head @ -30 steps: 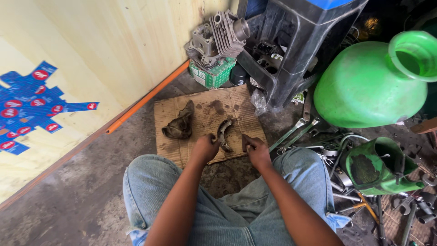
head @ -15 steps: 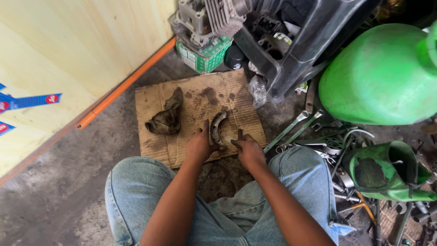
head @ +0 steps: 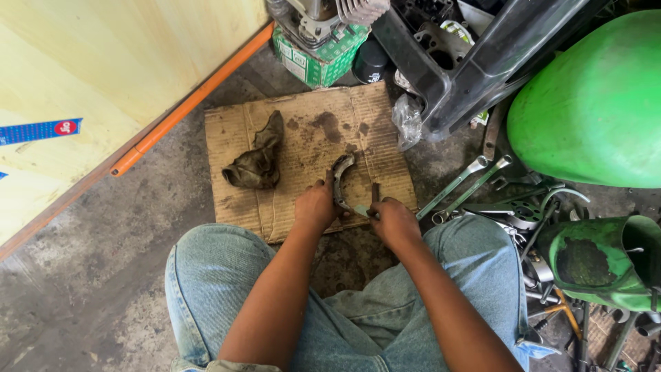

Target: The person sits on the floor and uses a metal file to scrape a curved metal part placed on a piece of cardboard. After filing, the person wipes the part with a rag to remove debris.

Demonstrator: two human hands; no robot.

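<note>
A curved metal brake shoe [head: 340, 176] stands on a stained sheet of cardboard [head: 303, 148] on the floor. My left hand [head: 315, 205] grips its lower end. My right hand [head: 392, 220] is closed on a thin dark tool [head: 374, 193] held against the shoe's inner side. A crumpled dirty rag [head: 256, 162] lies on the cardboard to the left. My knees in blue jeans frame both hands.
An engine part on a green box [head: 317, 48] and a black crate [head: 475, 62] stand beyond the cardboard. A big green tank [head: 592, 103], wrenches [head: 458, 182] and a green container [head: 595, 262] crowd the right. An orange pipe [head: 189, 103] runs along the yellow wall.
The view has tilted down and closed in on the cardboard. My hands keep hold of the brake shoe and tool, shifted slightly on the cardboard.
</note>
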